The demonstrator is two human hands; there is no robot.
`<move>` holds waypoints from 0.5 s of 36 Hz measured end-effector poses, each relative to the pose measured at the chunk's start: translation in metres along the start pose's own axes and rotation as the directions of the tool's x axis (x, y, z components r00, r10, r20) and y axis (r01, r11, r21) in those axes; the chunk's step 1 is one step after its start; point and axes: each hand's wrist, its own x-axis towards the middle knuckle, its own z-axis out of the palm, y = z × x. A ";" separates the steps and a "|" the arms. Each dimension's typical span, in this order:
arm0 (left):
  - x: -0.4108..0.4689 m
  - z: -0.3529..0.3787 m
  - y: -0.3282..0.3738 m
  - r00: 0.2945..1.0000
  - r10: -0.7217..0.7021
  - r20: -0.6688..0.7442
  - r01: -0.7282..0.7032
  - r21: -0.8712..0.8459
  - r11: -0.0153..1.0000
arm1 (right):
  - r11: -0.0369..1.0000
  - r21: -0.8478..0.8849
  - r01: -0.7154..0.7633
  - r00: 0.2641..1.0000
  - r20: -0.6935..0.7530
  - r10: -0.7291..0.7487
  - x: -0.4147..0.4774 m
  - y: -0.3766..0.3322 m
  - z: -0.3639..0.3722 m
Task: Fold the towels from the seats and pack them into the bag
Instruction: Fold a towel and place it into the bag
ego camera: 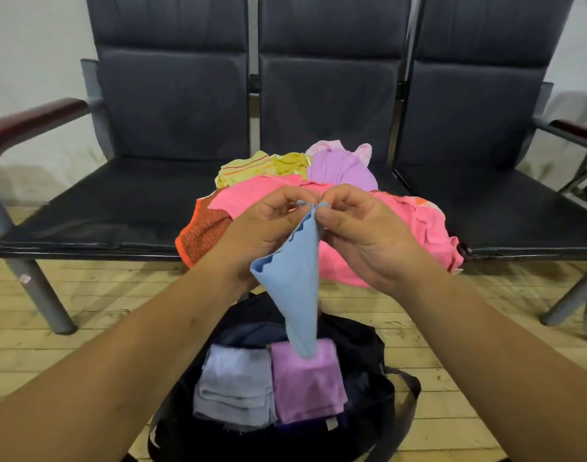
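The left hand (262, 228) and the right hand (362, 235) each hold one top corner of the blue towel (290, 288) in a narrow pinching grip, the corners touching. The towel hangs just above the open bag (372, 348), over two folded towels (232, 388) inside it. Behind the bag, a pile of towels (418, 228) lies on the seat (119, 201).

the single head view looks forward and down, close over the hands, facing the seats (119, 208).

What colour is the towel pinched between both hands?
Light blue towel with a wavy edge; head view.
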 end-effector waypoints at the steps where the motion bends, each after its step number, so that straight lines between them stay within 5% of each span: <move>1: 0.001 -0.001 -0.001 1.000 0.000 -0.013 0.000 0.027 1.000 | 1.000 0.008 -0.010 1.000 -0.001 0.010 0.000 0.001 -0.001; 8: -0.001 -0.006 -0.002 0.996 -0.093 -0.006 0.093 -0.038 0.995 | 0.994 -0.094 -0.050 0.998 -0.043 0.046 -0.005 -0.002 0.003; 18: -0.003 -0.017 -0.001 0.969 -0.248 -0.010 0.248 0.089 0.965 | 0.946 -0.316 -0.075 0.983 -0.183 0.016 -0.004 0.005 0.001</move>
